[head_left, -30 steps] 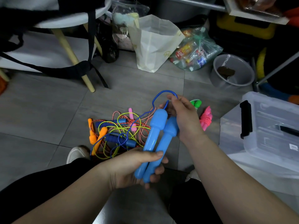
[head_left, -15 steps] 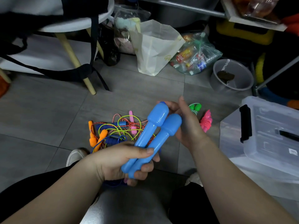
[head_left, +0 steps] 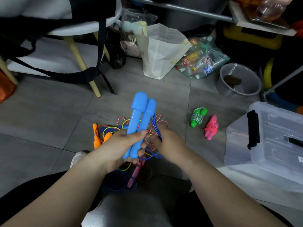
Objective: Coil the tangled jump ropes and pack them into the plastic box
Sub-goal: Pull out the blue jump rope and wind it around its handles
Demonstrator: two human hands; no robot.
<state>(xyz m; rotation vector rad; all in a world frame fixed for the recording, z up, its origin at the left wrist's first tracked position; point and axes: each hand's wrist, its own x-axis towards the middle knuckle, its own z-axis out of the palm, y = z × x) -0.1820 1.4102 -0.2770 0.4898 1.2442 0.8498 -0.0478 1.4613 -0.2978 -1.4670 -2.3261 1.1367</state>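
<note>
Left grip [head_left: 121,145]: clasps blue handles [head_left: 136,115] | right grip [head_left: 168,143]: pinches blue cord [head_left: 155,126], fingertips hidden

The scene is dimly, evenly lit from overhead, and only soft shadows are cast on the floor tiles [head_left: 41,120]. The upper right background is lost in darkness. A pale sheen is seen on the plastic box [head_left: 278,128]. Straight lines are bent at the edges by wide-angle distortion.
</note>
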